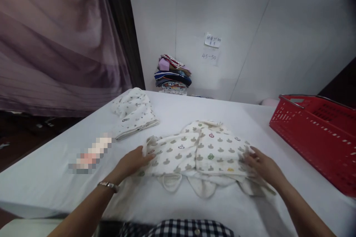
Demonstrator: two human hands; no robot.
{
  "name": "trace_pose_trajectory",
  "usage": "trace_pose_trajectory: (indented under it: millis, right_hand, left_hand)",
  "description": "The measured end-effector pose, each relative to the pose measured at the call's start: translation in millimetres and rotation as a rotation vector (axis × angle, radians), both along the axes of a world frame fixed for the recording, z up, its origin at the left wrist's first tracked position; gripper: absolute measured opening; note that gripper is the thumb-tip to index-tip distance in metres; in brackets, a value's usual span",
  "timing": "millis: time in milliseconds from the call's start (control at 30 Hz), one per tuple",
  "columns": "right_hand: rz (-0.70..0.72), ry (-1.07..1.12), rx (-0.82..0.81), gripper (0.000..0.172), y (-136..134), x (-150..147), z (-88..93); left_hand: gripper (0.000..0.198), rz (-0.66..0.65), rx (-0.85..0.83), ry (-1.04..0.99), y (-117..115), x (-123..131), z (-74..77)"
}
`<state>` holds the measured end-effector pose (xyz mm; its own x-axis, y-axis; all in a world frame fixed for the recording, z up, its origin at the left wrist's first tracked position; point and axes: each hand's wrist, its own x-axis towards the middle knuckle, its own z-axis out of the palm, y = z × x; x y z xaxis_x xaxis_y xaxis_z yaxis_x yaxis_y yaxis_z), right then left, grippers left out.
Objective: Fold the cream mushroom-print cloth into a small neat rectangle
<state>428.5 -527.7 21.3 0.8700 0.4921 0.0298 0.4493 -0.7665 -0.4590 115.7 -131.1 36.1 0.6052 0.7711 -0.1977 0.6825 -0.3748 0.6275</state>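
A white baby garment [191, 153] printed with grey shapes and a few coloured outlines lies spread on the white-covered table [178, 203]. Rounded cream flaps stick out along its near edge. At the garment's left end, my left hand [136, 162] grips the cloth, thumb on top. My right hand [258, 163] is closed at the right end, its fingertips a little blurred against the fabric. Farther back on the left lies a second white cloth item [136, 113] with small dark prints, apart from both hands.
A red plastic basket [314, 137] with a metal handle stands on the right. Left of my left hand is a pixelated item [91, 155]. Folded clothes [172, 74] are stacked beyond the far edge, against the wall [236, 14]. A purple curtain [55, 40] hangs at left.
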Motion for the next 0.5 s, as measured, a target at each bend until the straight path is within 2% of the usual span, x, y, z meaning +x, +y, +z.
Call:
trace_pose_trajectory:
  millis: [33, 100, 200, 267, 333, 433, 500]
  right_hand:
    - [0.044, 0.028, -0.065, 0.047, 8, -2, -1.7]
    - [0.107, 0.023, -0.114, 0.038, 18, -3, -4.6]
    - [0.141, 0.063, 0.014, 0.032, 21, 3, 2.1]
    - [0.101, 0.113, 0.146, 0.034, 19, 11, 17.1]
    - [0.039, 0.157, 0.260, 0.035, 17, 25, 37.5]
    - [-0.083, 0.201, 0.402, 0.029, 17, 58, 70.1]
    - [-0.195, 0.173, 0.495, 0.021, 17, 87, 91.6]
  left_hand:
    - [0.044, -0.039, -0.023, 0.035, -3, -1, -0.1]
    - [0.038, -0.096, -0.185, 0.006, -9, -2, 4.5]
    - [0.037, -0.058, -0.547, -0.230, -8, -5, 19.3]
    - [0.036, 0.021, -0.668, -0.484, 0, -3, 31.0]
    - [0.033, 0.085, -0.685, -0.737, 14, 5, 42.8]
    - [0.024, 0.179, -0.669, -1.014, 39, 31, 63.7]
    - [0.021, 0.264, -0.664, -1.181, 58, 54, 82.9]
